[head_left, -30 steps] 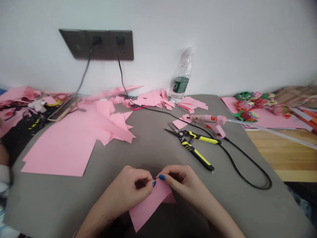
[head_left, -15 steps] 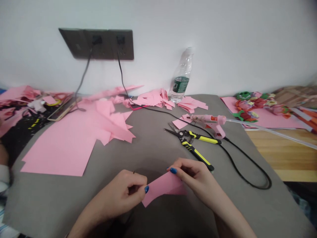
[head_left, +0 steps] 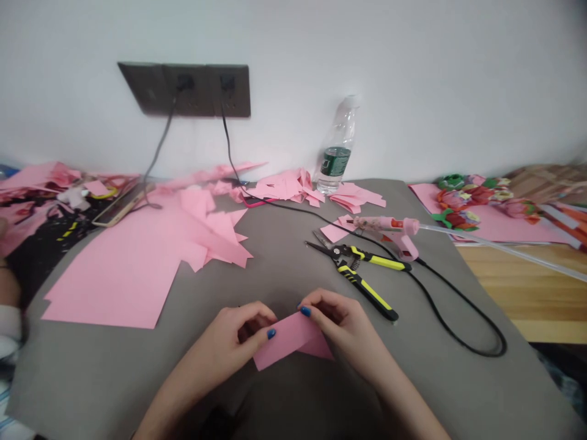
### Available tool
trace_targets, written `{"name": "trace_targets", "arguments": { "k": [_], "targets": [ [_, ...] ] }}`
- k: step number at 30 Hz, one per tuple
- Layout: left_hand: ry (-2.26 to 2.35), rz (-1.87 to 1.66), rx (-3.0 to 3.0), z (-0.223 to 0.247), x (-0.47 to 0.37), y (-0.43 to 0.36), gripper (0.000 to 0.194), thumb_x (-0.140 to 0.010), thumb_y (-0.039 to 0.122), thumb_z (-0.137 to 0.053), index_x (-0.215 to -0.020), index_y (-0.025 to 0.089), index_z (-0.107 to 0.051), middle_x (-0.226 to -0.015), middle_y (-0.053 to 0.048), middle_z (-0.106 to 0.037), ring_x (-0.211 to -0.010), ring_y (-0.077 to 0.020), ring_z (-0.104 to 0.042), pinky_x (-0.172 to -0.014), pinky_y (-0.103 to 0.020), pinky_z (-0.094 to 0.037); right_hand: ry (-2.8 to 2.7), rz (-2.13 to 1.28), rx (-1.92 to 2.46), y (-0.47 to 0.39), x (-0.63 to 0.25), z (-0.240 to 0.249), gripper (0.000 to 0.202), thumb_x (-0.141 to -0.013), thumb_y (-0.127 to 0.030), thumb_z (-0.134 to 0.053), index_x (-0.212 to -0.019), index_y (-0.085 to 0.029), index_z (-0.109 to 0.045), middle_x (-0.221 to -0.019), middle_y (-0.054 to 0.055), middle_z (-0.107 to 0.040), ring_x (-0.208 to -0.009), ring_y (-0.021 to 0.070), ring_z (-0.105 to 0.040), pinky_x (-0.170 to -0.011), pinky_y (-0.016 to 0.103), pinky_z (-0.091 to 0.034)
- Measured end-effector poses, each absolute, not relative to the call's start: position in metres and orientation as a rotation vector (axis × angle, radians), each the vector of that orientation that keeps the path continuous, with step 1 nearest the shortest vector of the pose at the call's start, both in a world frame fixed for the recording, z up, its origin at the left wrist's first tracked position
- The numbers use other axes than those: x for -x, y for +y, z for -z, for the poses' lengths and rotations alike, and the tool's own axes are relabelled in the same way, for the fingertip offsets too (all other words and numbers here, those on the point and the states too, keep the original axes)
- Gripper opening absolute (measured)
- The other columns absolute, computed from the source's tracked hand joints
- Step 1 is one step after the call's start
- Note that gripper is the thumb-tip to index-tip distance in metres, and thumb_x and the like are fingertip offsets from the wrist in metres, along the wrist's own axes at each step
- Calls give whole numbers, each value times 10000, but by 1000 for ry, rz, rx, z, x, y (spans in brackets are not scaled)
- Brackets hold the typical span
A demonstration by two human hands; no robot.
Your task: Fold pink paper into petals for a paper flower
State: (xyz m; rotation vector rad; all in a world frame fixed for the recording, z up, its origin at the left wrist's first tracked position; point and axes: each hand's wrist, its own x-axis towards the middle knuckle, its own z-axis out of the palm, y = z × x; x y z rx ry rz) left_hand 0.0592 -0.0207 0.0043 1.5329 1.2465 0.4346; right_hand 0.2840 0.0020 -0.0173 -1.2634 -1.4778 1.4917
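Note:
A small pink paper piece (head_left: 287, 339) is held between both hands near the front of the grey table (head_left: 220, 284). My left hand (head_left: 243, 342) pinches its left end, with the blue-nailed thumb on top. At the upper right edge of the paper, my right hand (head_left: 337, 321) grips it between thumb and fingers. Part of the paper is folded or angled back beneath the right hand. Yellow-and-black pliers (head_left: 358, 269) lie with their jaws apart just beyond the right hand.
Large pink sheets (head_left: 123, 263) cover the left side. Behind the pliers are a pink glue gun (head_left: 389, 226) with a looping black cord, paper scraps (head_left: 288, 185) and a water bottle (head_left: 337, 150). Paper flowers (head_left: 472, 195) lie at the right. Another person's arm (head_left: 9, 287) shows at far left.
My right hand has moved left, closer to my left hand, and the held paper has shifted left with its lower right part now angled apart. The camera view has tilted slightly.

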Motion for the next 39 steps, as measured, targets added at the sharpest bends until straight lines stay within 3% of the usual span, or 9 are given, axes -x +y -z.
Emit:
{"name": "trace_targets", "arguments": {
  "k": [5,9,14,19,24,27,30,35,39],
  "targets": [
    [1310,-479,-1608,-4,-71,-24,193,-897,186,-507,-732,188,-607,-635,49,-554,-610,-126,-496,-585,-230,-339,-1582,-1344,1262,-3,-276,11,114,-874,-262,-575,-857,-192,-663,-804,40,-674,-736,183,-626,-660,274,-477],
    [1336,-465,-1714,-10,-75,-26,206,-928,207,-507,-751,196,-611,-672,44,-595,-630,-129,-526,-599,-237,-338,-1802,-1182,1193,-8,-268,4,152,-829,-106,-539,-811,-214,-644,-834,35,-668,-796,186,-630,-734,288,-472],
    [1376,-400,-1811,-17,-76,-27,221,-954,212,-482,-764,203,-594,-725,26,-651,-681,-143,-582,-636,-249,-347,-1870,-1108,1184,-13,-259,-1,186,-761,-45,-530,-750,-221,-588,-802,26,-641,-769,188,-596,-705,286,-453],
    [1286,-368,-1851,-21,-66,-31,227,-950,215,-451,-739,208,-535,-695,38,-589,-650,-133,-535,-622,-241,-342,-1812,-1104,1165,-7,-275,-3,163,-726,-68,-524,-685,-222,-560,-765,16,-648,-736,182,-626,-693,288,-455],
    [1294,-419,-1757,-26,-52,-33,211,-913,202,-462,-708,206,-512,-643,52,-535,-606,-124,-486,-590,-233,-328,-1600,-891,1376,4,-309,-4,111,-750,-176,-599,-654,-224,-571,-802,40,-670,-788,210,-644,-728,313,-481],
    [1299,-457,-1653,-28,-54,-31,214,-896,208,-483,-683,206,-497,-618,57,-504,-597,-124,-483,-571,-230,-324,-1524,-1035,1347,1,-308,-9,63,-815,-255,-612,-791,-216,-655,-817,50,-690,-762,206,-651,-683,298,-505],
    [1267,-486,-1609,-28,-60,-29,204,-904,206,-478,-702,205,-506,-647,54,-513,-617,-125,-497,-587,-227,-344,-1596,-1247,1237,-6,-292,-15,155,-888,-297,-572,-910,-198,-689,-809,48,-695,-716,186,-643,-657,279,-507],
    [1192,-417,-1635,-26,-67,-30,164,-913,201,-462,-759,207,-518,-677,49,-541,-616,-123,-499,-575,-226,-336,-1693,-1241,1148,-15,-268,-11,235,-912,-216,-507,-682,-203,-555,-650,-3,-558,-600,138,-517,-563,240,-403],
    [1212,-341,-1754,-24,-75,-29,283,-900,193,-430,-621,209,-379,-561,62,-408,-521,-106,-392,-526,-257,-252,-1770,-1250,1096,-22,-261,-6,217,-875,-147,-503,-668,-209,-498,-644,-21,-501,-606,131,-479,-566,241,-356]
  ]
}}
